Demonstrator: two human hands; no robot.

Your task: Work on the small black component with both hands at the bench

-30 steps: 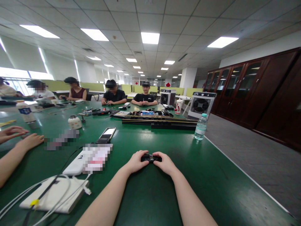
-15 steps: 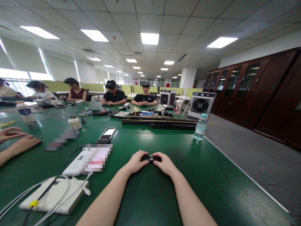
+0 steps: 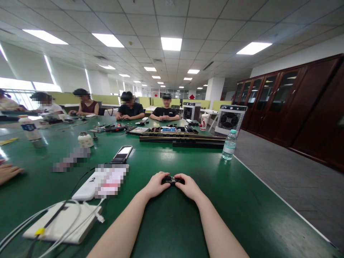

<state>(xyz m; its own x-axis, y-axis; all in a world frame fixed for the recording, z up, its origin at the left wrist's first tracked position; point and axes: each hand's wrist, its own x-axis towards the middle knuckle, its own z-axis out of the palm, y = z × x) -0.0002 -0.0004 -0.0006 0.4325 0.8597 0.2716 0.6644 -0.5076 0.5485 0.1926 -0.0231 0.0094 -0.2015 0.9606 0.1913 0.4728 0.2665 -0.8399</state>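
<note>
A small, dark, elongated object (image 3: 172, 181) lies low over the green table, gripped at both ends. It has a lighter, metallic-looking patch in its middle; its exact kind is too small to make out. My left hand (image 3: 156, 185) is closed round the left end, thumb on the near side and fingers on the far side. The opposite end is pinched in the same way by my right hand (image 3: 189, 185). Both hands rest on or just above the tabletop, and their fingers cover the ends of the object.
Left of my arms are a white power bank (image 3: 86, 186), a phone (image 3: 123, 154) and a white box (image 3: 61, 222) with cables. A water bottle (image 3: 229, 145) stands near the right edge. Black rails (image 3: 196, 143) lie ahead. A co-worker's hand (image 3: 10, 173) is at far left; others sit beyond.
The co-worker's hands at far left have drawn back leftward, leaving only one partly in view. My hands and the dark object stay in nearly the same place.
</note>
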